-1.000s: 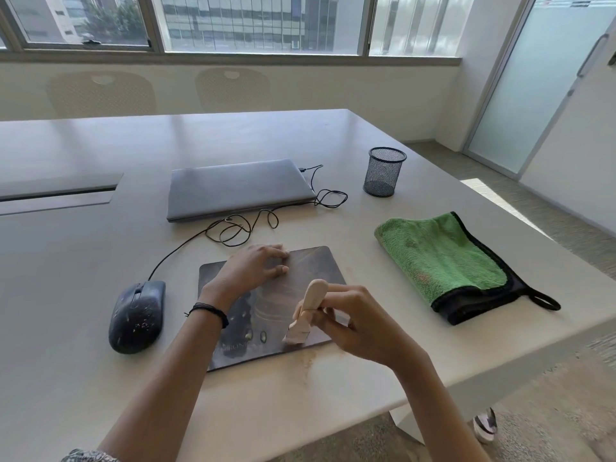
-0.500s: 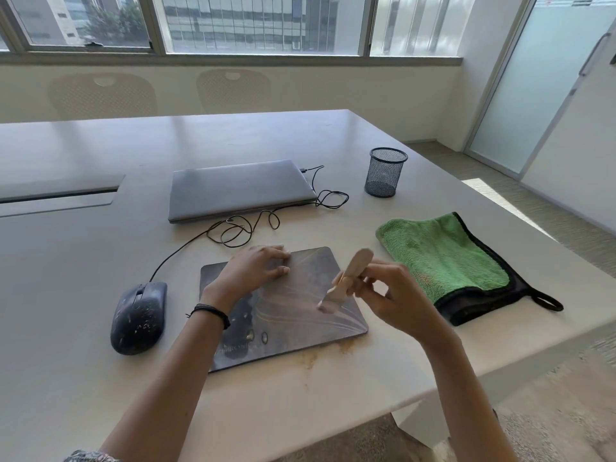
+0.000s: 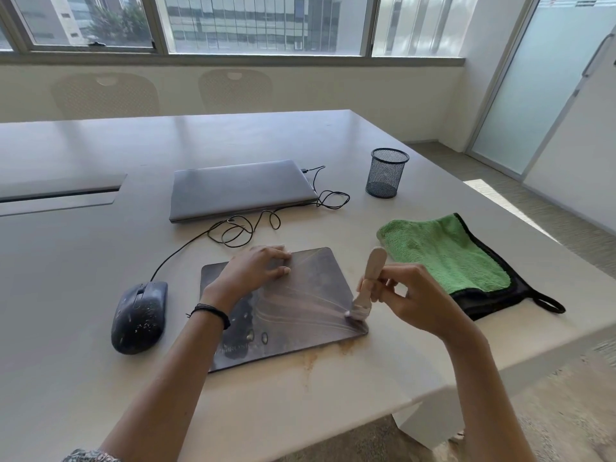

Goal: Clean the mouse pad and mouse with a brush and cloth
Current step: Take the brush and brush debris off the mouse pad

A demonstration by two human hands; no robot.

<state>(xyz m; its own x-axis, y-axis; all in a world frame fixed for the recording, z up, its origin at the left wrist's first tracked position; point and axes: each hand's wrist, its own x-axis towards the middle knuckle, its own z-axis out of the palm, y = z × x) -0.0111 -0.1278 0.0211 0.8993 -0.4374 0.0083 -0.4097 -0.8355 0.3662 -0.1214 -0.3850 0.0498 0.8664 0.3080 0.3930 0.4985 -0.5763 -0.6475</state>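
– At near table (image 3: 83, 261) edge: what lies where?
– Pad (image 3: 316, 281) lies flat, centre, streaked pale. Mouse (image 3: 140, 316) at its 9 o'clock, just beside, not touching, speckled white. Cable (image 3: 240, 228) loops off toward 12 o'clock, where a shut laptop (image 3: 240, 188) lies.
– Left hand (image 3: 256, 271)?
– Palm down on the pad's 11 o'clock part, fingers straight and together, pressing. Dark band (image 3: 213, 311) at the wrist.
– Right hand (image 3: 416, 295)?
– Fingers and thumb curled round the brush (image 3: 375, 265) handle. Handle stands near upright, tipped slightly toward 1 o'clock. Bristles touch the pad at its 4 o'clock corner; pale streaks fan out from that spot toward 9 o'clock.
– Cloth (image 3: 443, 251)?
– Green, black-edged, folded, at the pad's 2 o'clock, near but apart. No hand on it.
– Else?
– Mesh cup (image 3: 386, 173) upright at 1 o'clock, well apart. Tan smear (image 3: 313, 358) on the table at the pad's 6 o'clock edge.
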